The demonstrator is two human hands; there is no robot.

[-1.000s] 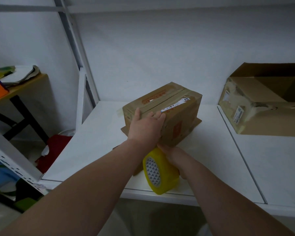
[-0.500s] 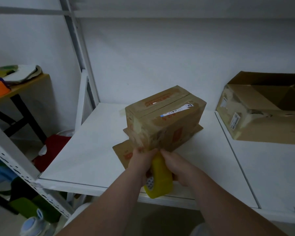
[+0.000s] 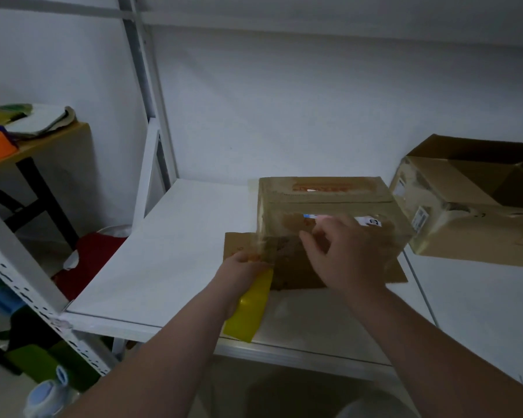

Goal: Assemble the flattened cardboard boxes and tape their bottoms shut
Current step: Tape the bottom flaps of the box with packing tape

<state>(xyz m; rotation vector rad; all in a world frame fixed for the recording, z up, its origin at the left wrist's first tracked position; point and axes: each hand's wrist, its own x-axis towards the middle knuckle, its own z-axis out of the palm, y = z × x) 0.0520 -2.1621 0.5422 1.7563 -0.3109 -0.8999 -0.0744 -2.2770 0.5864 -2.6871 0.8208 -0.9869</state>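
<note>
The left hand (image 3: 242, 266) grips a yellow tape roll (image 3: 250, 309) at the box's near left corner, with clear tape stretched up onto the cardboard. The right hand (image 3: 347, 254) is half open, fingers loosely curved over the near face; contact cannot be told. The cardboard box (image 3: 323, 191) sits mid-shelf (image 3: 163, 267), long axis left to right, seam side up, 1 flap splayed flat towards the person.
</note>
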